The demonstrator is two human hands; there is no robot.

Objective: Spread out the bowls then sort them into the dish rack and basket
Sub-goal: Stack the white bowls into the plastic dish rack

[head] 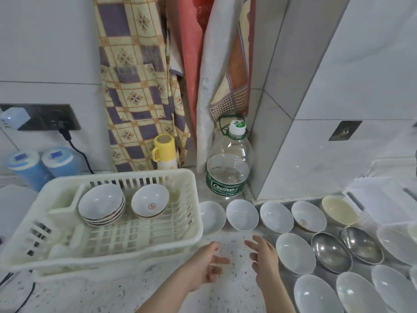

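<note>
Bare speckled counter (234, 247) open between basket (196, 227) and spread bowls (295, 254) (water bottle (228, 168) behind)

Bowls (242, 214) spread on the counter (234, 299) right of the dish rack (94, 240); bottle (228, 168) behind them.

Count, as I see it over my hands. White plastic slotted dish rack (185, 222): 1. In it, a stack of white ceramic bowls (101, 205), about 4 by the rims, plus 1 single white bowl with a red mark (150, 203). Steel bowls on the counter (330, 251): 2. Cream bowl (338, 210): 1. Clear plastic water bottle (229, 163): 1. Blue-lidded canisters (24, 166): 2.
</note>
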